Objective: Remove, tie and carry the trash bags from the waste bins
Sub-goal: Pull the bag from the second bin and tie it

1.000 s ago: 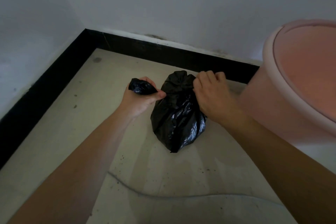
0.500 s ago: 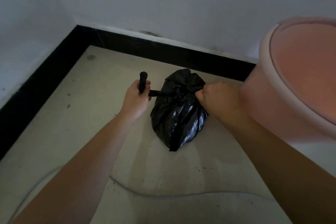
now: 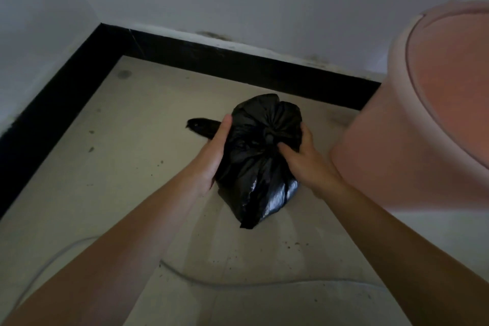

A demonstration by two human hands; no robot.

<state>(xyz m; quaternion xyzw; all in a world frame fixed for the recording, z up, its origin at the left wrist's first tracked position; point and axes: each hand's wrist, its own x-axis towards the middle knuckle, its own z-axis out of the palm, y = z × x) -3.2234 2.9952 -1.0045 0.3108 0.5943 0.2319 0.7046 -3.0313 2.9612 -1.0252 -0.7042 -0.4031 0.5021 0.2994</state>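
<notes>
My left hand (image 3: 211,159) is cupped flat against the left side of the black trash bag (image 3: 260,167), palm pressed to the plastic with the fingers extended, not curled around anything. Just beyond its fingertips, a loose tail (image 3: 202,126) of the bag's neck sticks out to the left over the floor. Between my two hands the bag sits on the pale floor (image 3: 105,167), its top gathered into a small knot (image 3: 269,137) with creases fanning out from it. My right hand (image 3: 301,156) holds the bag's right side, thumb pushed into the plastic just below the knot and fingers wrapped around the far edge. To the right of that hand, close beside the bag, stands the pink waste bin (image 3: 412,140), its rim tilted toward me.

I judge the tying to be done or all but done, and the carrying yet to begin. The next move calls for a proper hold: closing fingers around the knotted neck, or squeezing the sides firmly, then lifting straight up clear of the bin.
</notes>
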